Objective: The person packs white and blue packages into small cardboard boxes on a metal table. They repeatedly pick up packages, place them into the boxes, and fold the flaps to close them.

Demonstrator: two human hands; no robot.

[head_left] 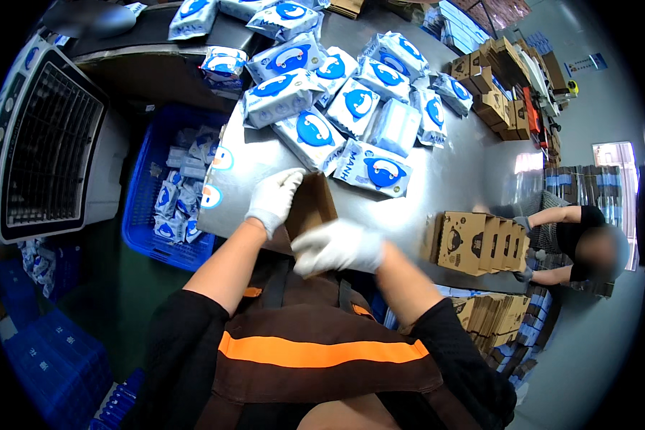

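Observation:
A small brown cardboard box (314, 203) stands tilted at the table's near edge, in front of my body. My left hand (276, 198), in a white glove, pinches its left upper edge. Across the near side of the box lies my right hand (340, 247), also gloved in white; motion blurs its fingers, so I cannot tell whether they grip the cardboard. Just beyond the box, several white-and-blue soft packs of wipes are heaped on the metal table (437, 183), the nearest being one pack (373, 168) lying flat. What the box holds is hidden.
A blue plastic basket (137, 208) with more packs stands left of the table, beside a white air cooler (93, 150). On the right, a co-worker's gloved hands hold a row of brown cartons (473, 244). Folded cardboard (498, 319) is stacked below them.

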